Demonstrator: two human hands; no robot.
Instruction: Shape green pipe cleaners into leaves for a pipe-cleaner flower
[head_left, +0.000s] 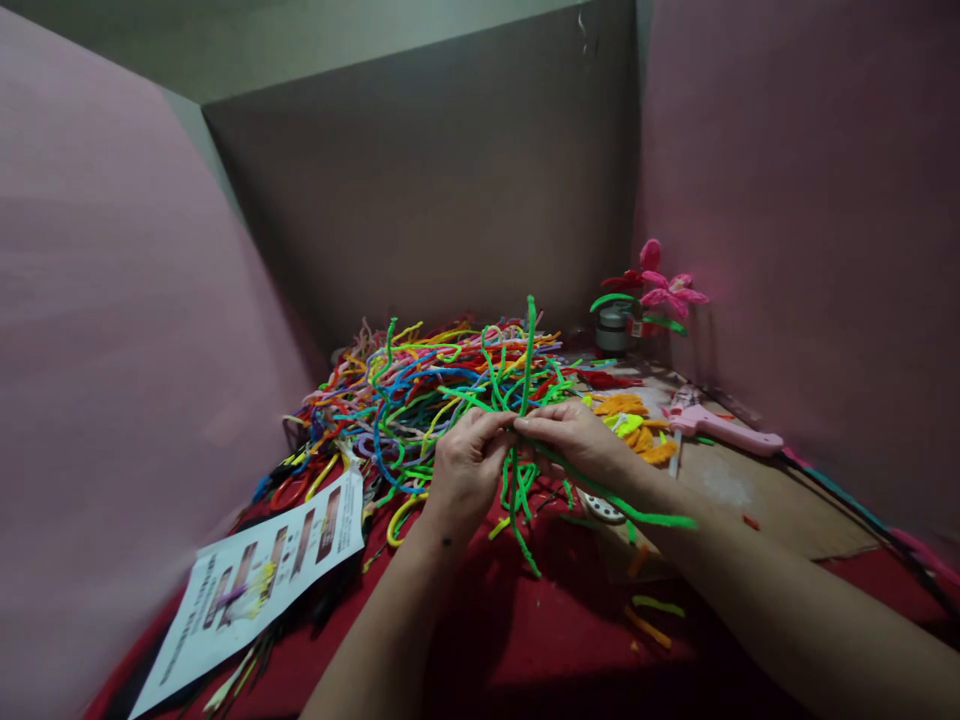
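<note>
Several bright green pipe cleaners (529, 350) cross at one spot, their fuzzy ends sticking out upward, downward and to both sides. My left hand (471, 462) pinches them at the crossing from the left. From the right, the thumb and fingers of my right hand (574, 432) close on the same spot, fingertips touching those of the left. One green stem runs under the right wrist and pokes out to the right. The exact crossing is covered by my fingertips. Behind the hands rises a big tangled heap of multicoloured pipe cleaners (420, 375).
At left lies a printed sheet (255, 585). On the right, a pink glue gun (724, 428) rests on a cardboard piece (780, 500), near orange fuzzy pieces (622, 405). Behind stands a pink pipe-cleaner flower (671, 290) by a grey pot (613, 328). Red cloth (540, 640) covers the table; pink panels flank it.
</note>
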